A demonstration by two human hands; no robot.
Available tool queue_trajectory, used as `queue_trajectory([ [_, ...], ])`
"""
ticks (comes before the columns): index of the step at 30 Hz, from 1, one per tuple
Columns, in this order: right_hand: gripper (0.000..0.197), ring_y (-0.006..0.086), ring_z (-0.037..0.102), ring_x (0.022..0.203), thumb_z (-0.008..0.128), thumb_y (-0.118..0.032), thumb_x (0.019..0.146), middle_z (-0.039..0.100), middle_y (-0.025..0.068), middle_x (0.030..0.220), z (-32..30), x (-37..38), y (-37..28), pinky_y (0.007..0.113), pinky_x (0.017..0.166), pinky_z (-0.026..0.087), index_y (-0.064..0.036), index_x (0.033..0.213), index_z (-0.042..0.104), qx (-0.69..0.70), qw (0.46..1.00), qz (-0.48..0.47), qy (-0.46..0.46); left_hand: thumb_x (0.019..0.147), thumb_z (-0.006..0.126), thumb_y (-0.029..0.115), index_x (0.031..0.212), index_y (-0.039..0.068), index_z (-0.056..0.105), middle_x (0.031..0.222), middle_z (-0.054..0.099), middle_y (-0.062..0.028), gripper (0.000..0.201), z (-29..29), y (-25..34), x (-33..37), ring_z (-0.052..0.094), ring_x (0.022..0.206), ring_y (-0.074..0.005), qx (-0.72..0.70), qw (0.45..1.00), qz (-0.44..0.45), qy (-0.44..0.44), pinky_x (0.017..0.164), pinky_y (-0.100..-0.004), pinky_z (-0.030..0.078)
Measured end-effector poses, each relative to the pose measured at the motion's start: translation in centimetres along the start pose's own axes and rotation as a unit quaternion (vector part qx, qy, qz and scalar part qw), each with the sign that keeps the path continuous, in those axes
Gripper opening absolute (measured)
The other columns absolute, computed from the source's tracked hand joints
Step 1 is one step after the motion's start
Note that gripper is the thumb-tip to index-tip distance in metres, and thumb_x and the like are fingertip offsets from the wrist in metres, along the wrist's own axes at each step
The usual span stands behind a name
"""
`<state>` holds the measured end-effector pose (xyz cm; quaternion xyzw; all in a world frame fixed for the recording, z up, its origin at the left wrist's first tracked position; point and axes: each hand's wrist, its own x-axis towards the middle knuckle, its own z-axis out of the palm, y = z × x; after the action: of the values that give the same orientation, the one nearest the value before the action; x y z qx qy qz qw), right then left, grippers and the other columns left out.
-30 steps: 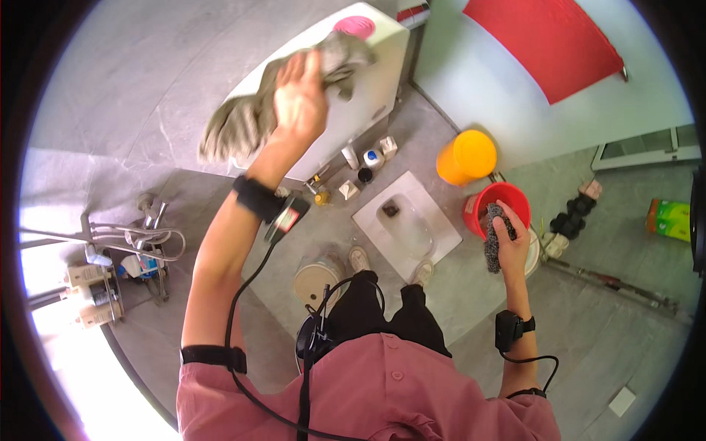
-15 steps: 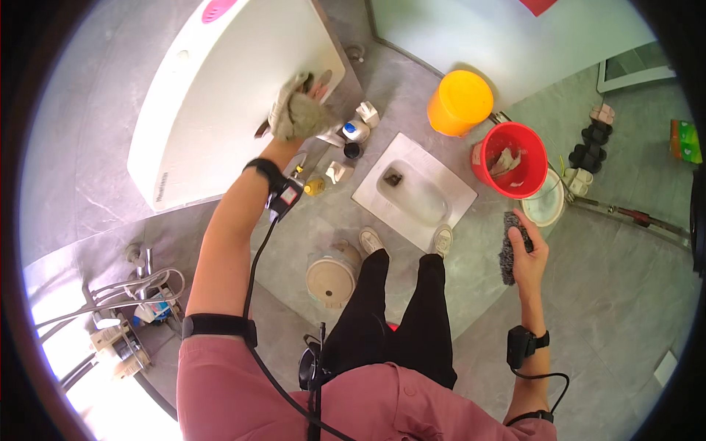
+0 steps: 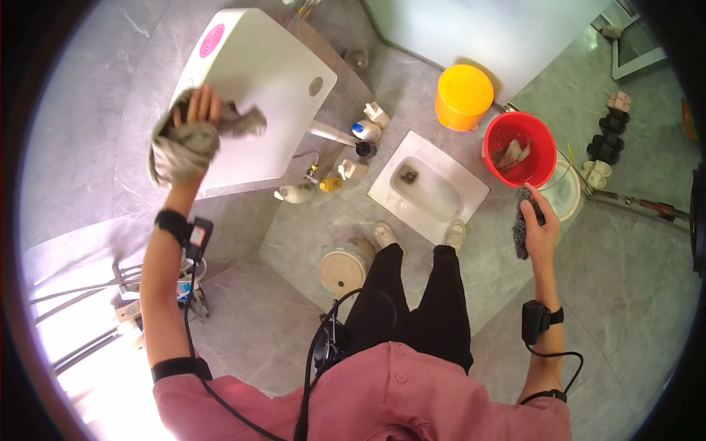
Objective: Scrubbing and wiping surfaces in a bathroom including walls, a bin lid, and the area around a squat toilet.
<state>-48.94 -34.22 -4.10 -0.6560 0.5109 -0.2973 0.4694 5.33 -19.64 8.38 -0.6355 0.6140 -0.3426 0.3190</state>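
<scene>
Cloth has crossed the white tank, left hand straight-fingered, right hand gripping pad above tiles

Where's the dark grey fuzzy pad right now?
In the head view, the dark grey fuzzy pad is right of centre, held in the right hand, just below the red bucket in the picture.

Left hand forward, right hand curled
</scene>
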Motion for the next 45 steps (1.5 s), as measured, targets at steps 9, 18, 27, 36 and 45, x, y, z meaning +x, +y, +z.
queue_trajectory([
  [9,0.030,0.0109,0.053,0.091,0.059,-0.008,0.083,0.061,0.0043,0.099,0.2,1.5,1.5,0.023,0.083,0.040,-0.0023,0.113,0.059,0.022,0.998,0.049,0.016,0.075,0.051,0.000,0.129,0.033,0.036,0.141,0.021,-0.0232,0.065,2.5,2.4,5.1,0.030,0.124,-0.0456,0.011,0.994,-0.107,0.034,0.100,-0.0513,0.029],
  [18,0.029,0.0086,0.051,0.086,0.061,-0.010,0.083,0.059,0.0013,0.093,4.1,5.0,-0.6,0.021,0.078,0.041,-0.0029,0.112,0.060,0.045,0.998,0.049,0.017,0.072,0.057,0.042,0.135,0.023,0.033,0.144,0.014,-0.0234,0.070,7.7,10.2,5.4,0.015,0.134,-0.0377,-0.347,0.928,-0.077,0.111,0.107,-0.0438,0.020],
  [27,0.029,0.0098,0.054,0.091,0.059,-0.009,0.084,0.062,0.0040,0.097,4.4,12.9,-0.3,0.023,0.082,0.042,-0.0007,0.111,0.059,0.022,0.999,0.044,-0.013,0.079,0.043,0.047,0.135,0.000,0.030,0.144,0.016,-0.0240,0.075,3.1,6.6,17.8,0.012,0.135,-0.0356,-0.238,0.948,-0.152,0.144,0.108,-0.0471,0.014],
  [36,0.030,0.0134,0.056,0.095,0.058,-0.005,0.082,0.061,0.0082,0.106,2.5,23.0,2.5,0.025,0.087,0.041,0.0006,0.112,0.057,0.054,0.988,0.108,-0.100,0.082,0.048,0.019,0.110,-0.004,0.054,0.112,0.054,-0.0225,0.037,6.1,8.7,22.6,0.050,0.109,-0.0321,-0.180,0.975,-0.125,0.046,0.094,-0.0417,0.037],
  [45,0.031,0.0140,0.055,0.092,0.059,-0.008,0.082,0.061,0.0070,0.102,-1.2,24.5,6.7,0.026,0.085,0.041,0.0006,0.111,0.058,-0.009,0.980,0.133,-0.148,0.077,0.053,0.015,0.101,-0.003,0.060,0.099,0.059,-0.0212,0.031,19.7,18.2,22.6,0.056,0.098,-0.0334,-0.319,0.927,-0.077,-0.181,0.085,-0.0407,0.044],
])
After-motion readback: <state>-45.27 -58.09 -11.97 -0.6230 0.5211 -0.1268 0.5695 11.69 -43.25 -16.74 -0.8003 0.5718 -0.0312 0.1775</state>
